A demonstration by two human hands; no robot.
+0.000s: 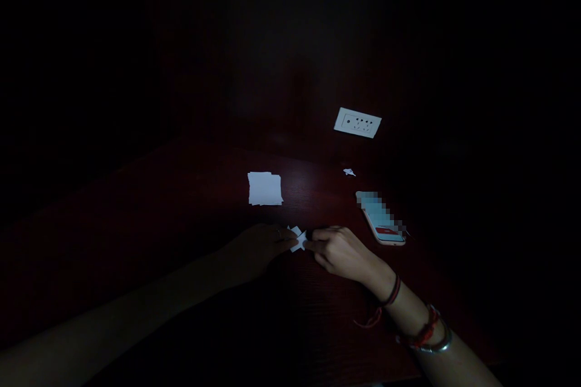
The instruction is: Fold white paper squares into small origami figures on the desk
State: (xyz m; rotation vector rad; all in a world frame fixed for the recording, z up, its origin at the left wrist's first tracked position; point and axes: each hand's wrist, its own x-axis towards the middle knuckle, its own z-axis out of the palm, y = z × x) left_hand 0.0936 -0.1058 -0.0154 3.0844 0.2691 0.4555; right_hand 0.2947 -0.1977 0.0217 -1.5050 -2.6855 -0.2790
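A small piece of folded white paper (299, 242) lies between my two hands, low in the middle of the head view. My left hand (265, 248), dim and in shadow, has its fingers closed on the paper's left side. From the right, my right hand (338, 250) touches the paper's other edge with a fingertip, its other fingers curled. Just beyond the hands, a stack of white paper sheets (265, 188) rests on the dark red table (313, 187), its edges slightly uneven.
A phone (384, 219) with a lit screen lies to the right of my right hand. Farther back is a small crumpled white scrap (349, 172). A white socket panel (357, 123) sits behind it. The surroundings are very dark.
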